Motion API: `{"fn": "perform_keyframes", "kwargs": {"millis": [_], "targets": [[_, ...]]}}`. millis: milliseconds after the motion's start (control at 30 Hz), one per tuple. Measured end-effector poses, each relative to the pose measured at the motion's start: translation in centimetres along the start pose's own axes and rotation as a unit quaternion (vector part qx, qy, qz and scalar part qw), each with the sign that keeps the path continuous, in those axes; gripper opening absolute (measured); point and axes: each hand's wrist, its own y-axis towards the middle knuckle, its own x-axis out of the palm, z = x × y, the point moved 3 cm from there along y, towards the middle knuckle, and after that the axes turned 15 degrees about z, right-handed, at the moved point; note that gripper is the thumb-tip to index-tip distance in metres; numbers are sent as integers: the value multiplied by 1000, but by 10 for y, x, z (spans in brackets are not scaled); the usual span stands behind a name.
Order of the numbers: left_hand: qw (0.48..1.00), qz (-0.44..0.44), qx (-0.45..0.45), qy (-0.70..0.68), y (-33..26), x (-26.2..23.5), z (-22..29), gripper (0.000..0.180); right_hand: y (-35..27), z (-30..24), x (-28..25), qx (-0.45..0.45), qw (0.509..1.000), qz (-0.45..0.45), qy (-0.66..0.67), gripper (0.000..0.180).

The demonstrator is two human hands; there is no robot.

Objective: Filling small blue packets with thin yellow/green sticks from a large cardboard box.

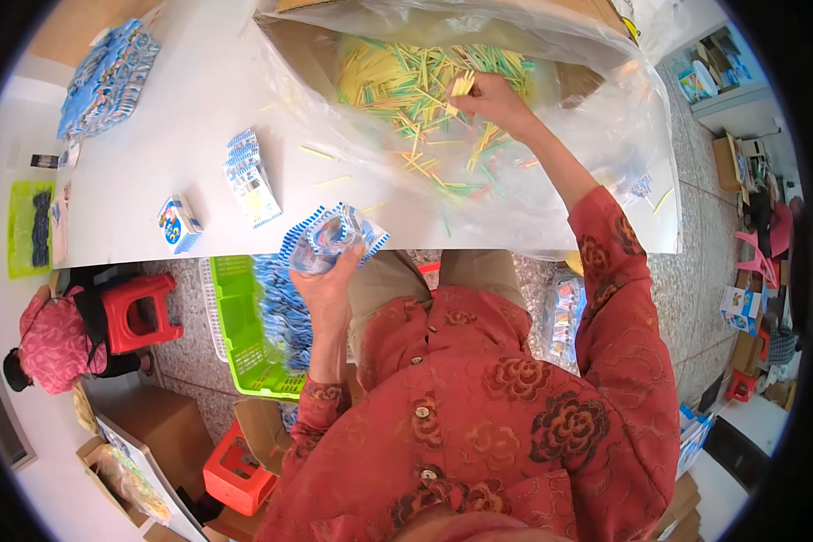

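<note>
My left hand holds a small clear blue-and-white packet at the near edge of the white table. My right hand reaches into a cardboard box lined with a clear plastic bag and pinches a small bunch of yellow sticks. The box holds a heap of thin yellow, green and pink sticks. Several loose sticks lie in the bag's spread-out plastic near my right forearm. My sleeves are red with a flower pattern.
Flat blue-and-white packets and a small box lie on the table, with a pile of packets at its far left. A green basket of packets stands on the floor. Another person in pink crouches beside a red stool.
</note>
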Motion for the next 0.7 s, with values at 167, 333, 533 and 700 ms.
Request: {"fn": "perform_keyframes", "kwargs": {"millis": [167,333,533,700], "targets": [[999,-38,5,7,-3,11,1,37,-48,21,13,-53,997,-6,-56,12],[998,-51,4,36,-10,23,5,35,-61,30,23,-168,971,34,-168,11],[996,-80,7,27,-10,33,2,35,-72,-23,5,-56,998,1,8,7],[992,-109,-6,60,-10,41,-5,34,-102,-115,0,-36,982,-52,176,9]]}}
